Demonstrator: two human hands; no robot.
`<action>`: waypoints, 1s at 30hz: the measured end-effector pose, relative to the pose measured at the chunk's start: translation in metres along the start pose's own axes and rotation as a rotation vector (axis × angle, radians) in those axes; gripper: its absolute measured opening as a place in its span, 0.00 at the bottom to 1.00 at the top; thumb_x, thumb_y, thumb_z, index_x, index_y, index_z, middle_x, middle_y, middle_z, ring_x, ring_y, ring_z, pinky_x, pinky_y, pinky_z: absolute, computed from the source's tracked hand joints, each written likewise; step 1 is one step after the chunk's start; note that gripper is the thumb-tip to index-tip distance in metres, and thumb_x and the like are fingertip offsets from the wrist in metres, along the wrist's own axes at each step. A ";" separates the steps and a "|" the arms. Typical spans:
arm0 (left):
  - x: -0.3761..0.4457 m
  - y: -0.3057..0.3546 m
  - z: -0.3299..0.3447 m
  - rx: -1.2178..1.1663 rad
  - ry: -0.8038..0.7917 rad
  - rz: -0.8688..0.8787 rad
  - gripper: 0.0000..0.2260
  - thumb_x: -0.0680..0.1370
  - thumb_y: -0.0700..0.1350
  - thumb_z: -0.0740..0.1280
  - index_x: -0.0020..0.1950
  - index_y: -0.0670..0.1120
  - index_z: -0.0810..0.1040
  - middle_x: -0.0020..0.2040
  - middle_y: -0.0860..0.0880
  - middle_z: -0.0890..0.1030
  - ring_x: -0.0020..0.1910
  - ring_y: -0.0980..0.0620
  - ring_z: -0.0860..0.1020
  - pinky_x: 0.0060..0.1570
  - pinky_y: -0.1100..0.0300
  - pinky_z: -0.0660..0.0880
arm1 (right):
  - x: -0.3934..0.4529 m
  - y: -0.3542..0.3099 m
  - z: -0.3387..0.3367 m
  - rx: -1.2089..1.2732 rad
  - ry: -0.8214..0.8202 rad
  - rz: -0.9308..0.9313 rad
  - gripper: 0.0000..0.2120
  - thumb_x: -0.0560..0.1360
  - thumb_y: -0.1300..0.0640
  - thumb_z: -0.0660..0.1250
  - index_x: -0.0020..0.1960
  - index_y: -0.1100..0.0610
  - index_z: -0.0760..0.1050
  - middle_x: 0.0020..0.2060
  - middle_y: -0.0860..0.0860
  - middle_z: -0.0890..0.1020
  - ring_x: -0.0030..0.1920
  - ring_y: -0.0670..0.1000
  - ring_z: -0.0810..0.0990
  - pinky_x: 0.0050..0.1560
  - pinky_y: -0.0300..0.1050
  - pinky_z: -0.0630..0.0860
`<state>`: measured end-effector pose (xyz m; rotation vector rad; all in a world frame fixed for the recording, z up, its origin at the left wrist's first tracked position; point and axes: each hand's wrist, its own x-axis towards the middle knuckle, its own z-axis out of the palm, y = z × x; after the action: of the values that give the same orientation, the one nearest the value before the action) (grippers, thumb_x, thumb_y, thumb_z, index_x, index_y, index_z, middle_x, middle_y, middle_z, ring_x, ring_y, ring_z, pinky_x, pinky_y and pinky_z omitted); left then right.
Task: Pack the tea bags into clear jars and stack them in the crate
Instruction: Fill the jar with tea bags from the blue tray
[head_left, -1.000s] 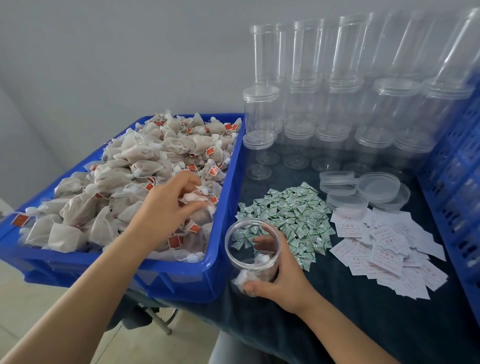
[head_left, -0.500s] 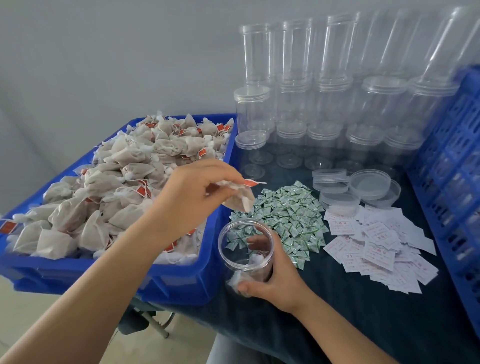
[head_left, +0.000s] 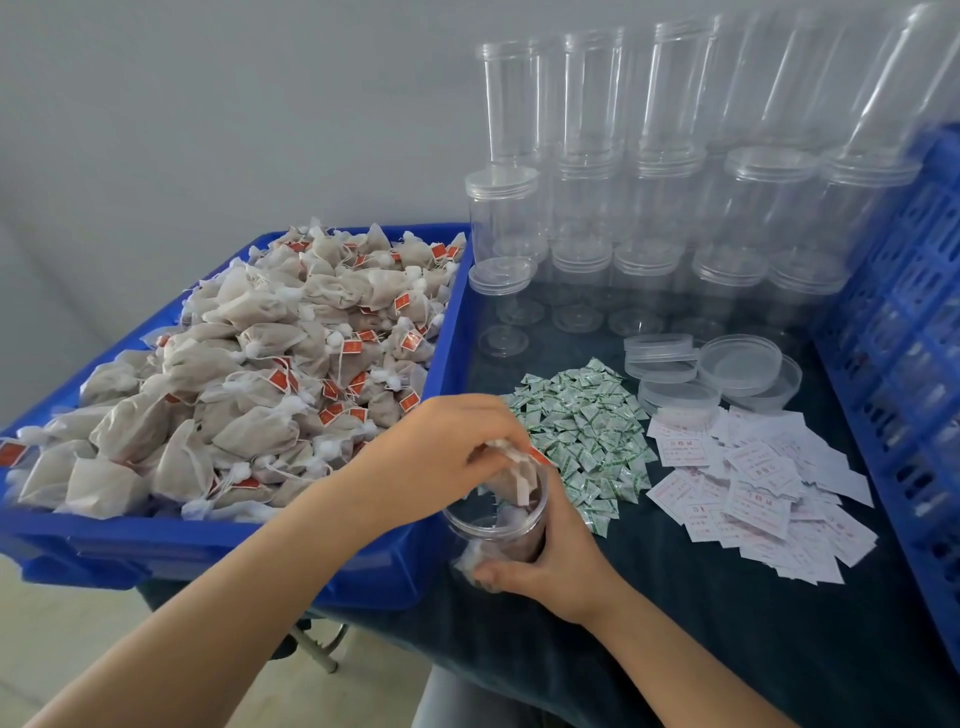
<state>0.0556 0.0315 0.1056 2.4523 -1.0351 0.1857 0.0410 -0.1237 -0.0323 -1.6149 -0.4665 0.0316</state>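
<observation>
My right hand (head_left: 553, 556) grips an open clear jar (head_left: 493, 525) standing on the dark cloth near the table's front edge. A tea bag lies at its bottom. My left hand (head_left: 441, 457) is over the jar's mouth and pinches a tea bag (head_left: 511, 478) with a red tag, lowered partly into the jar. To the left, a blue tray (head_left: 260, 540) is heaped with tea bags (head_left: 249, 374). A blue slatted crate (head_left: 904, 332) stands at the right edge.
Stacked empty clear jars (head_left: 649, 208) fill the back of the table. In front of them lie loose clear lids (head_left: 711, 364), a pile of small green-and-white sachets (head_left: 587, 436) and a spread of white paper labels (head_left: 753, 478).
My left hand took a tea bag from the tray, carried it right and lowered it into the jar's mouth. My right hand kept hold of the jar.
</observation>
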 end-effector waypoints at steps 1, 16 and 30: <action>0.000 -0.001 0.001 0.026 -0.033 -0.014 0.07 0.76 0.36 0.68 0.51 0.44 0.83 0.48 0.53 0.81 0.45 0.63 0.74 0.48 0.73 0.69 | 0.000 0.001 0.000 0.002 -0.002 0.001 0.40 0.61 0.54 0.81 0.66 0.34 0.66 0.63 0.42 0.77 0.67 0.47 0.75 0.62 0.40 0.73; 0.009 0.001 0.003 0.306 -0.460 -0.084 0.09 0.79 0.44 0.63 0.57 0.51 0.79 0.54 0.55 0.79 0.54 0.56 0.75 0.55 0.58 0.72 | 0.002 0.004 0.001 -0.009 -0.015 -0.025 0.44 0.61 0.54 0.82 0.71 0.37 0.64 0.63 0.40 0.77 0.64 0.45 0.77 0.59 0.33 0.73; 0.025 0.019 0.012 0.545 -0.643 -0.084 0.08 0.79 0.41 0.61 0.52 0.47 0.79 0.39 0.52 0.72 0.38 0.52 0.70 0.32 0.61 0.61 | 0.002 0.002 0.000 0.006 -0.043 -0.035 0.45 0.62 0.57 0.81 0.71 0.34 0.63 0.64 0.38 0.76 0.65 0.43 0.76 0.58 0.32 0.73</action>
<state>0.0592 -0.0018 0.1097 3.1500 -1.2503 -0.4370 0.0434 -0.1230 -0.0339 -1.6018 -0.5275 0.0409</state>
